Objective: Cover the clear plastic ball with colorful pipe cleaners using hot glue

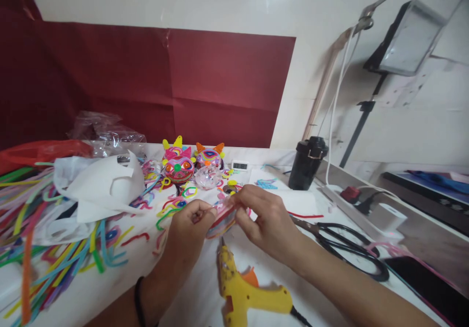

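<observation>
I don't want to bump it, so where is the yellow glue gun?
In the head view, the yellow glue gun is at bottom centre, left of the black-handled scissors, its nozzle just below the striped piece.

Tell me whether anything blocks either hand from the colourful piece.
Nothing visible does: the left hand and the right hand both hold the colourful piece. The yellow glue gun lies nearer the camera, not between.

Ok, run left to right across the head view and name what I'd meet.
Orange strip, white cut-out piece, left hand, multicoloured piece, right hand, black bottle, black phone.
</observation>
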Motion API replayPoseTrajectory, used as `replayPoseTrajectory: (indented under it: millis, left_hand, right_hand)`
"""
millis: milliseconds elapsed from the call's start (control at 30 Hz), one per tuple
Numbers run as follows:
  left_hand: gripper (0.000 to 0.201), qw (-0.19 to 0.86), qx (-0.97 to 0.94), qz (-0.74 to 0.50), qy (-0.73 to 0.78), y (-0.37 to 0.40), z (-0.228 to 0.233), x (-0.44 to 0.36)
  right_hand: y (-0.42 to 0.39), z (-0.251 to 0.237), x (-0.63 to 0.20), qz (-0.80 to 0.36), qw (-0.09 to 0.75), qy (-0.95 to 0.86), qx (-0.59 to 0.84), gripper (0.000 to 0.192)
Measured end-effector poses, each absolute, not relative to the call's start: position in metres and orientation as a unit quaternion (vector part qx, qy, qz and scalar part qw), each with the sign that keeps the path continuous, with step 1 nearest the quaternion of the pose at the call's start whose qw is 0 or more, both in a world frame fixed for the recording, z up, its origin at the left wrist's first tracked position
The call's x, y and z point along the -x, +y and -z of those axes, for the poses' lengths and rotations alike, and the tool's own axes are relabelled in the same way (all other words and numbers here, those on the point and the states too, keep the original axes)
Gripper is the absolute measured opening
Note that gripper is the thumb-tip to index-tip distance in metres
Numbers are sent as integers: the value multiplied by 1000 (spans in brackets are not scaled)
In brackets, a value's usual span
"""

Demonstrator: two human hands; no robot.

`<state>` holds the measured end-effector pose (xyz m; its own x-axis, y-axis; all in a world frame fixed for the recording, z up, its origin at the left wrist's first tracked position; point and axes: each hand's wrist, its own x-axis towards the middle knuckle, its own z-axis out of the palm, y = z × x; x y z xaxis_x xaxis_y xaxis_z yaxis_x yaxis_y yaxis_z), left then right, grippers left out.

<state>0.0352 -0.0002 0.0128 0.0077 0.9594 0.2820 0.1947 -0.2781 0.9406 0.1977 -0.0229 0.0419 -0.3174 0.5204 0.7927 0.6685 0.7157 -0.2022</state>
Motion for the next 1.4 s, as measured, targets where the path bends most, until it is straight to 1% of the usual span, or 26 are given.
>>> replayPoseTrajectory:
  millis: [67, 333, 400, 500, 567, 633, 800, 933, 1100, 1200, 1267, 1400]
  left_hand:
    - [15, 357, -615, -519, 474, -1, -12, -35]
    - [13, 280, -655, -495, 498, -2, -13, -36]
    - [13, 263, -664, -488, 501, -3, -12, -36]
    - [13, 241, -685, -483, 489, -5, -11, -37]
    - [13, 226, -700, -483, 476, -7, -11, -37]
    - [13, 211, -711, -482, 467, -8, -11, -37]
    - [14, 196, -722, -485, 454, -9, -12, -38]
    - [15, 198, -720, -490, 450, -9, -12, -37]
    - [15, 227, -687, -503, 473, -8, -13, -35]
    - [14, 270, -664, -492, 494, -6, -12, -36]
    - [14, 282, -659, -487, 500, -5, -11, -37]
    - [15, 280, -663, -493, 490, -5, -10, -35]
  right_hand:
    - [-23, -38, -195, 126, 426, -819, 362, 16]
    - [-23, -31, -187, 308, 347, -811, 357, 25]
    - [-24, -30, -185, 339, 329, -809, 349, 29]
    - [-27, -29, -183, 351, 301, -821, 335, 34]
    - [-29, -28, -182, 347, 291, -829, 329, 36]
    - [-30, -27, -182, 340, 300, -829, 328, 37]
    - [-26, -23, -178, 311, 382, -794, 356, 35]
    - [-21, -25, -186, 252, 426, -782, 378, 31]
    - [-17, -48, -212, 182, 501, -728, 431, 17]
    - [-18, -59, -219, 122, 487, -750, 432, 14]
    - [-19, -59, -217, 92, 467, -772, 422, 15]
    - [-23, -48, -205, 75, 429, -806, 401, 17]
